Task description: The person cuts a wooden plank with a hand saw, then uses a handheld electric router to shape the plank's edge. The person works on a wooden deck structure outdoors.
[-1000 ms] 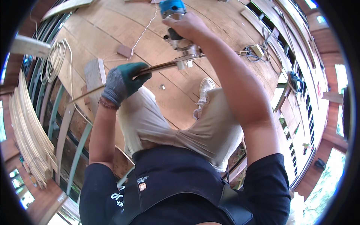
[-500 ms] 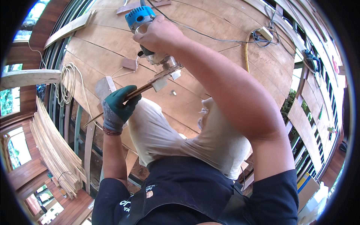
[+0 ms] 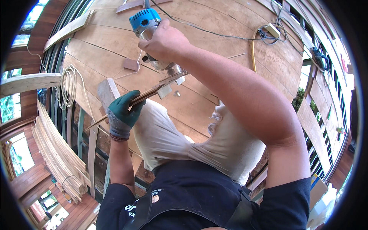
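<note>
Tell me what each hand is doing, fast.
Left hand: gloved, closed, holding a thin wooden strip.
Right hand: bare, closed, holding a blue power tool.

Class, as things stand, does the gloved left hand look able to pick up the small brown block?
Probably not: the left hand is closed around the wooden strip. Without that, the uncovered brown block looks close enough.

The floor [image 3: 96,40] is formed of broad tan wooden boards [image 3: 214,30], laid side by side. Along its left edge, narrow beams [image 3: 92,161] are exposed in a spaced row. Farther left, a reddish-brown timber wall [image 3: 40,42] is broken by windows [image 3: 23,153], through which greenery [image 3: 10,109] is seen in bright daylight.
</note>
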`<state>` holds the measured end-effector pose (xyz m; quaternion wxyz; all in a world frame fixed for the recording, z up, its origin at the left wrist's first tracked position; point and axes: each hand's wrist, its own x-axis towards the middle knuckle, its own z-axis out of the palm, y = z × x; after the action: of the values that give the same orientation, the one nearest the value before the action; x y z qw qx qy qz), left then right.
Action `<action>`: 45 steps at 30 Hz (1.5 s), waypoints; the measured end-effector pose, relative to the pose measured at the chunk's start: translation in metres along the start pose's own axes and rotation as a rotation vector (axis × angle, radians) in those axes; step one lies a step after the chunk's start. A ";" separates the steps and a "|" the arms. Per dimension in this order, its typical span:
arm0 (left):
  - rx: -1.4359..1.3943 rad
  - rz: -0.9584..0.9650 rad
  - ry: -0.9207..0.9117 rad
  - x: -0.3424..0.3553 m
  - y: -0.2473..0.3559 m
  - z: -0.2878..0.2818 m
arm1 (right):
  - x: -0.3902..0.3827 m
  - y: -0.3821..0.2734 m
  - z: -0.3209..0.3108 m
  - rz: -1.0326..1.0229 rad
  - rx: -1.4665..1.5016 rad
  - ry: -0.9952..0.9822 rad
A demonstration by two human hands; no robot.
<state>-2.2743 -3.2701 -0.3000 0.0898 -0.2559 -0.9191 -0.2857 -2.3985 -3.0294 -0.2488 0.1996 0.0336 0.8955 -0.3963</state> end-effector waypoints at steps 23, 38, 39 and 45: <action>0.029 -0.064 0.052 -0.015 0.009 0.006 | -0.012 0.005 0.011 -0.035 0.080 0.040; -0.041 -0.095 0.015 -0.007 -0.006 -0.002 | -0.003 0.004 -0.002 -0.058 0.099 0.142; -0.027 -0.094 0.015 -0.007 -0.006 -0.002 | -0.003 0.005 -0.002 -0.056 0.096 0.143; -0.036 -0.084 0.000 -0.005 0.000 -0.001 | 0.002 0.010 0.011 -0.035 0.087 0.139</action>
<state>-2.2701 -3.2725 -0.3007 0.0730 -0.2185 -0.9238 -0.3058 -2.3946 -3.0308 -0.2638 0.1283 0.0540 0.8896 -0.4350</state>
